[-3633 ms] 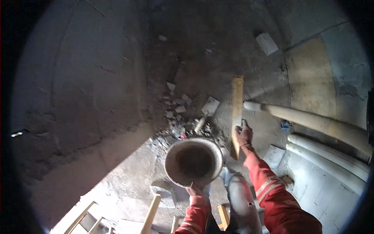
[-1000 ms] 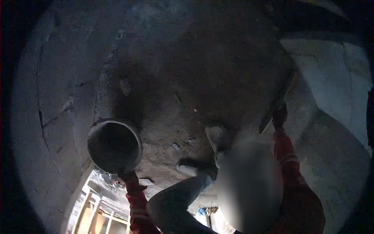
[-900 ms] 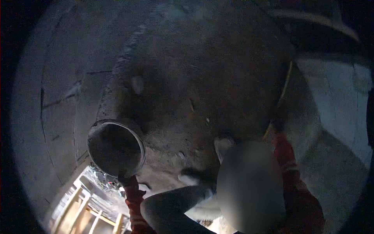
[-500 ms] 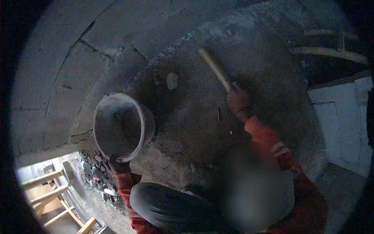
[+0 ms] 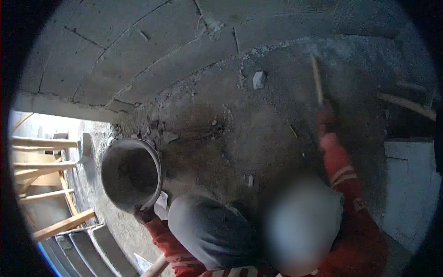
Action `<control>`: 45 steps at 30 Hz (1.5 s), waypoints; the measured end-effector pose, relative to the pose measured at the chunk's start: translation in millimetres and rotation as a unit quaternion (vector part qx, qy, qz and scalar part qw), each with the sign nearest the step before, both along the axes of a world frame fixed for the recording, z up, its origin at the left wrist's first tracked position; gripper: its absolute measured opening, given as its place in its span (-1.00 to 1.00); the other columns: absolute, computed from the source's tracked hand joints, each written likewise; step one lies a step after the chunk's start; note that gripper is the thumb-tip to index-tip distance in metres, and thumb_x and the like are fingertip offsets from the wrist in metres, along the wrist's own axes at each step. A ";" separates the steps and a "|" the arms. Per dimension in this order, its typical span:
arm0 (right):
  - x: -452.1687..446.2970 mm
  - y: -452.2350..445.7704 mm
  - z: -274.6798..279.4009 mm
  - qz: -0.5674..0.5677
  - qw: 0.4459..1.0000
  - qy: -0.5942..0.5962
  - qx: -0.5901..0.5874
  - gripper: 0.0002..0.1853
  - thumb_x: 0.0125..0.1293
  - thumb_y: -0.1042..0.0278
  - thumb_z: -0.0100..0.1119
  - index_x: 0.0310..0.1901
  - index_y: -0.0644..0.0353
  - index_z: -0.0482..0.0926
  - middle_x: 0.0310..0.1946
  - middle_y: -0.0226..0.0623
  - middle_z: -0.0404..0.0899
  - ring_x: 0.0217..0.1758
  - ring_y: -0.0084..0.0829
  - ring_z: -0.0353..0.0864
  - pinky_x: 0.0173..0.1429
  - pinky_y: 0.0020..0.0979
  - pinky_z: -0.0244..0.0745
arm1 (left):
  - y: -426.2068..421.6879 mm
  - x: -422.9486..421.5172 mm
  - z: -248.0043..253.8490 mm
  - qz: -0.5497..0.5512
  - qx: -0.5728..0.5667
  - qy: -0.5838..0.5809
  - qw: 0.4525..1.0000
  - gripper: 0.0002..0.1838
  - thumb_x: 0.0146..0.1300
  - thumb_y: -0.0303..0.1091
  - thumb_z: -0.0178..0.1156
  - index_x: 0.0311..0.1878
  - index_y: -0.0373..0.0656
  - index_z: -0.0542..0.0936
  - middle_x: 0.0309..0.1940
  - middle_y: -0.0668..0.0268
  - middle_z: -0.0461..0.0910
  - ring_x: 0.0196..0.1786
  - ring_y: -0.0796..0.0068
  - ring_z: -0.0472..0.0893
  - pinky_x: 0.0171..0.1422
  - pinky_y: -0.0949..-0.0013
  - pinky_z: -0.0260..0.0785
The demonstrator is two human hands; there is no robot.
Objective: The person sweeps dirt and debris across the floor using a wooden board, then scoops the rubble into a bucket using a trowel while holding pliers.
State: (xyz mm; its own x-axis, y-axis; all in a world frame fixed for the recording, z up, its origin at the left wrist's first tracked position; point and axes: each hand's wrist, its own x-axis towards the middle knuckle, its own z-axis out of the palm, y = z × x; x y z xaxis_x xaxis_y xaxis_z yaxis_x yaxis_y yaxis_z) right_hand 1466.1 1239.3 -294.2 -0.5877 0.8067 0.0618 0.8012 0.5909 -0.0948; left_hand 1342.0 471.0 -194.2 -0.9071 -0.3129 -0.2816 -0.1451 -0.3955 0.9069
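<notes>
Bucket (image 5: 131, 175) hangs or rests just beyond the left hand (image 5: 145, 214), with its near rim in that hand's grip and its mouth turned up toward the head camera; whether its base touches the floor (image 5: 263, 124) I cannot tell. The right hand (image 5: 326, 119), blurred, is closed around a narrow wooden piece (image 5: 317, 81) that points forward, away from the wrist, at the end of an outstretched arm. The step in hand looks like managing both things at once, the bucket steadied on one side while the wooden piece is held out over the floor on the other; the next move seems to call for a firm hold on the rim, so that the bucket does not tip, and a controlled right arm. Inside the bucket I see only grey walls and a darker round bottom, with no clear contents, though shadow could hide a thin layer. A pale slab (image 5: 161, 202) lies just beside the left hand, toward the knee (image 5: 198, 221). Ahead and to the left of the right hand lies a white chunk (image 5: 259, 80), near the foot of the block wall (image 5: 161, 55)
</notes>
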 end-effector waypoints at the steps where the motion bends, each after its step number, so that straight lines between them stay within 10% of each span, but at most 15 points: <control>1: -31.9 -35.8 10.0 0.086 0.995 0.027 0.037 -0.69 0.28 0.14 -0.01 -0.12 0.13 0.61 -0.31 -0.11 0.61 -0.24 -0.07 0.64 -0.19 -0.04 0.53 | -6.2 9.6 -3.3 -0.007 -0.195 -0.033 0.980 -0.61 0.19 -0.28 -0.03 0.00 -0.33 0.53 -0.03 0.03 0.53 0.02 0.08 0.55 0.07 -0.01 0.49; 4: -109.7 -134.7 -7.3 0.136 0.965 0.145 -0.169 -0.73 0.25 0.28 -0.01 -0.09 0.17 0.55 -0.26 -0.08 0.58 -0.20 -0.06 0.59 -0.14 -0.10 0.47 | -49.1 21.8 -70.1 -0.011 -0.418 -0.058 0.907 -0.68 0.19 -0.34 -0.03 -0.10 -0.35 0.53 -0.13 0.09 0.54 -0.10 0.21 0.55 0.02 0.12 0.53; 9: -161.1 -245.7 21.5 0.328 0.892 0.172 -0.258 -0.72 0.25 0.28 0.00 -0.02 0.08 0.53 -0.25 -0.07 0.59 -0.17 0.02 0.58 -0.07 -0.02 0.48 | 10.9 0.2 -26.0 0.188 -0.150 -0.119 0.963 -0.76 0.18 -0.40 -0.05 -0.24 -0.40 0.50 -0.22 0.12 0.50 -0.18 0.30 0.51 -0.02 0.24 0.55; 11: -135.4 -226.7 -35.0 0.287 0.932 0.156 -0.159 -0.68 0.20 0.26 0.12 0.00 0.08 0.51 -0.26 -0.13 0.61 -0.19 -0.05 0.60 -0.12 -0.06 0.51 | 26.8 4.7 -7.7 0.205 -0.116 -0.110 0.966 -0.75 0.19 -0.39 -0.06 -0.22 -0.40 0.49 -0.21 0.10 0.49 -0.18 0.25 0.52 -0.01 0.17 0.55; 13: -65.9 -179.6 23.4 0.149 0.948 0.189 -0.208 -0.61 0.14 0.22 0.23 0.02 0.05 0.51 -0.28 -0.18 0.62 -0.21 -0.17 0.62 -0.17 -0.14 0.53 | 29.4 16.2 -6.4 0.214 -0.094 -0.107 0.967 -0.73 0.19 -0.37 -0.05 -0.18 -0.38 0.47 -0.19 0.08 0.49 -0.17 0.21 0.52 -0.01 0.15 0.55; 23: 168.1 -92.8 -31.8 -0.137 0.986 0.082 0.050 -0.75 0.25 0.19 0.07 -0.12 0.13 0.55 -0.25 -0.20 0.60 -0.29 -0.13 0.61 -0.25 -0.15 0.53 | 40.0 23.6 -19.2 0.256 -0.002 -0.113 0.960 -0.59 0.21 -0.23 -0.03 0.06 -0.30 0.38 -0.08 0.00 0.47 -0.12 0.01 0.55 -0.01 0.05 0.54; 30: -7.2 -228.2 -1.0 0.217 0.976 0.023 0.017 -0.64 0.27 0.30 0.02 0.09 0.20 0.45 -0.28 -0.07 0.59 -0.23 -0.03 0.58 -0.21 -0.12 0.50 | 61.4 5.3 -19.1 0.265 0.102 -0.133 0.950 -0.48 0.23 -0.16 0.00 0.21 -0.24 0.33 0.00 -0.03 0.46 -0.07 -0.10 0.55 0.02 -0.01 0.52; 37: -91.3 -270.0 33.1 0.235 0.924 0.159 -0.258 -0.50 0.18 0.32 0.18 0.19 0.07 0.38 -0.15 -0.02 0.60 -0.09 0.03 0.58 -0.07 -0.10 0.50 | 118.7 71.1 -77.5 0.048 0.126 -0.202 0.970 -0.46 0.23 -0.26 0.08 0.29 -0.15 0.32 0.13 0.08 0.44 0.13 -0.02 0.45 0.22 0.05 0.35; 41: -34.3 -178.8 33.9 0.129 0.956 0.167 -0.205 -0.49 0.22 0.38 0.14 0.23 0.10 0.34 -0.04 -0.04 0.57 -0.03 -0.04 0.60 0.02 -0.11 0.49 | 201.7 45.2 -56.5 -0.197 -0.136 -0.049 0.970 -0.42 0.20 -0.35 0.13 0.32 -0.11 0.30 0.20 0.13 0.42 0.25 0.01 0.38 0.32 0.08 0.25; 43: 35.0 -106.7 -16.4 0.116 0.970 0.212 -0.024 -0.48 0.24 0.36 0.12 0.26 0.10 0.32 0.08 -0.06 0.50 0.06 -0.04 0.55 0.07 -0.12 0.47 | 245.0 16.3 -38.6 -0.296 -0.463 0.176 0.817 -0.36 0.13 -0.47 0.17 0.33 -0.09 0.28 0.24 0.12 0.36 0.33 -0.01 0.28 0.39 0.08 0.15; 45: 117.3 -36.9 -27.4 0.035 0.984 0.176 -0.019 -0.41 0.24 0.33 0.14 0.31 0.10 0.25 0.18 -0.06 0.41 0.09 -0.03 0.51 0.09 -0.14 0.47 | 266.6 -22.2 -53.2 -0.321 -0.492 0.229 0.776 -0.34 0.09 -0.45 0.18 0.33 -0.07 0.29 0.26 0.11 0.33 0.36 0.00 0.22 0.41 0.08 0.12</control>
State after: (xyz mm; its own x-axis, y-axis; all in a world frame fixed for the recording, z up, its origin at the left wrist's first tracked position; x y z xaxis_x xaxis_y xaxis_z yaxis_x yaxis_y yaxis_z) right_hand 1583.5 1202.4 -321.6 -0.5895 0.7709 0.2414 0.6722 0.6339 -0.3825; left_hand 1319.8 737.7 -247.4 -0.8996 0.3859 0.2045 0.4005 0.5420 0.7388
